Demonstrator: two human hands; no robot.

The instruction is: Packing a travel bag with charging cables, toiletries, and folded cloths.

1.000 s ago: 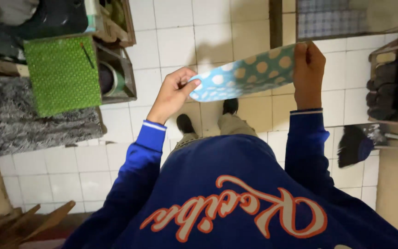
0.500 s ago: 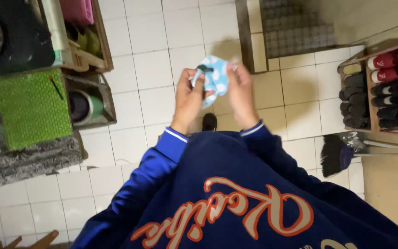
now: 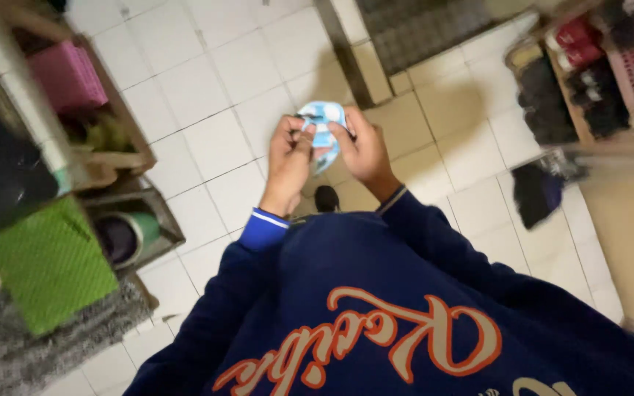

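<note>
Seen from above, over a dark blue jacket [image 3: 405,323] with orange script on the chest. Left hand [image 3: 288,158] and right hand [image 3: 365,150] raised together in front of the chest, both clasped on a small bunched-up piece of light blue cloth with pale spots [image 3: 322,125]. Left grip closed on the cloth's left edge, thumb and fingers pinching it; right grip closed on its right side, fingers curled over the fabric. Cloth held in the air between the two hands, above the white tiled floor [image 3: 207,81], mostly hidden by the fingers (only the top and a lower fold showing). Just below the hands, a dark shoe tip [image 3: 326,196] on the tiles.

Left of the hands, a wooden shelf unit [image 3: 122,143] holding a pink woven basket [image 3: 67,73] in its upper part and, lower down, a round green-rimmed container lying on its side [image 3: 122,236]. Further left of the hands and nearer the camera, a bright green textured panel [image 3: 49,268], with a grey shaggy rug [image 3: 31,348] beneath it. Right of the hands, a dark-bristled brush head [image 3: 541,191] on the floor, and beyond it a wooden rack of dark and red shoes [image 3: 581,73]. Above the hands, a grey woven doormat [image 3: 420,26] (motion blur softening much of the right edge).
</note>
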